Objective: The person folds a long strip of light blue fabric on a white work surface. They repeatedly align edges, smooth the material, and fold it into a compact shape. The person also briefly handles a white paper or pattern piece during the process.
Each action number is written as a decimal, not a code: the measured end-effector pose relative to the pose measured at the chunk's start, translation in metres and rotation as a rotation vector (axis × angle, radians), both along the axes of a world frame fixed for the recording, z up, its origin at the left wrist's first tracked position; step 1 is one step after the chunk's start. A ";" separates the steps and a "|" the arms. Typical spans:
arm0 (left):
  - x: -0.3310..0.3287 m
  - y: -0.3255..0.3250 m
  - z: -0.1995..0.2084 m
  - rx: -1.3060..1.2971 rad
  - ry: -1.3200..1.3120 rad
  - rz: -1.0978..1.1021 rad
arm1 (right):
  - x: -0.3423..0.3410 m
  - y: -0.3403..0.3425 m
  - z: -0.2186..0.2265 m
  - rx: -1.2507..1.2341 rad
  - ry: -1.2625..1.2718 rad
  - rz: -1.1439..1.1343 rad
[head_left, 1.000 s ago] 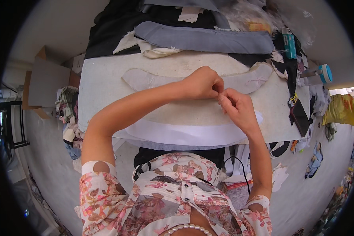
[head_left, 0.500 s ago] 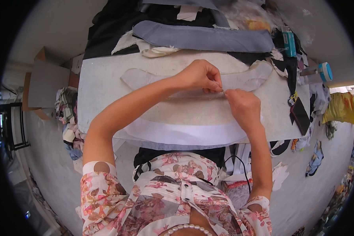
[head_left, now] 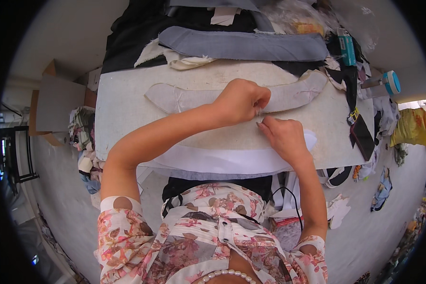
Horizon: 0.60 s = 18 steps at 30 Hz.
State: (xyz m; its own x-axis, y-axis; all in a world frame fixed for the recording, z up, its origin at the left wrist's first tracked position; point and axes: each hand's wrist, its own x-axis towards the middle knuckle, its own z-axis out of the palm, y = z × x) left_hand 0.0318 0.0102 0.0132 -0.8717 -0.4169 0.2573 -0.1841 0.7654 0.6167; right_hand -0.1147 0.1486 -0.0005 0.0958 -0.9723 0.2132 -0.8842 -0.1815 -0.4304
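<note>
My left hand (head_left: 244, 100) is closed in a pinch over the lower edge of a curved, pale grey-white fabric piece (head_left: 291, 98). That piece lies on the table under my hand and left forearm, which hide its middle. My right hand (head_left: 285, 135) is closed too, just below and to the right, fingertips close to the left hand's. Something thin and pale shows faintly between the fingertips, too fine to name. Nearer to me lies a smooth white curved strip (head_left: 222, 161) along the table's front edge, over a greyish layer.
The pale table (head_left: 120, 111) holds a grey-blue curved fabric strip (head_left: 244, 45) at its far side, on black cloth (head_left: 132, 38). A dark phone (head_left: 362, 137) lies at the right edge. Beyond it stand a clear jar with a blue lid (head_left: 392, 83) and a yellow bag (head_left: 412, 128).
Both hands have come slightly toward me, off the fabric's middle. My right hand has dropped lower and left, and more of the curved pale piece shows.
</note>
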 end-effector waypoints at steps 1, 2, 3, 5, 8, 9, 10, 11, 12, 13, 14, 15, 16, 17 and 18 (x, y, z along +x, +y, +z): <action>0.001 0.002 0.001 -0.028 0.020 -0.010 | -0.001 -0.001 0.007 0.001 -0.089 -0.040; 0.001 0.003 0.002 -0.056 0.040 -0.021 | -0.004 -0.002 0.014 0.003 -0.178 -0.080; 0.001 0.004 0.002 -0.084 0.060 -0.031 | -0.006 -0.003 0.018 0.004 -0.267 -0.120; 0.001 0.003 0.003 -0.184 0.079 -0.041 | -0.014 -0.010 0.021 0.006 -0.432 -0.221; -0.001 0.002 -0.003 -0.314 0.158 -0.014 | -0.018 -0.025 0.010 -0.099 -0.582 -0.278; -0.001 0.001 -0.006 -0.354 0.193 0.003 | -0.018 -0.029 0.007 -0.153 -0.615 -0.281; 0.000 0.000 -0.011 -0.381 0.209 -0.001 | -0.017 -0.031 0.009 -0.117 -0.593 -0.257; 0.001 -0.003 -0.014 -0.408 0.225 -0.004 | -0.015 -0.032 0.013 -0.081 -0.570 -0.233; 0.001 -0.005 -0.017 -0.435 0.241 -0.008 | -0.015 -0.034 0.014 -0.046 -0.547 -0.209; 0.002 -0.006 -0.017 -0.429 0.255 0.000 | -0.016 -0.036 0.013 -0.033 -0.525 -0.194; 0.002 -0.006 -0.017 -0.422 0.270 0.009 | -0.016 -0.038 0.012 -0.021 -0.504 -0.179; 0.002 -0.006 -0.018 -0.416 0.284 0.017 | -0.017 -0.041 0.009 -0.008 -0.482 -0.164; 0.002 -0.007 -0.017 -0.395 0.271 0.016 | -0.019 -0.043 0.005 -0.048 -0.471 -0.158; 0.003 -0.006 -0.017 -0.373 0.257 0.015 | -0.022 -0.044 -0.001 -0.087 -0.459 -0.153; 0.003 -0.007 -0.016 -0.352 0.244 0.014 | -0.024 -0.044 -0.005 -0.126 -0.447 -0.147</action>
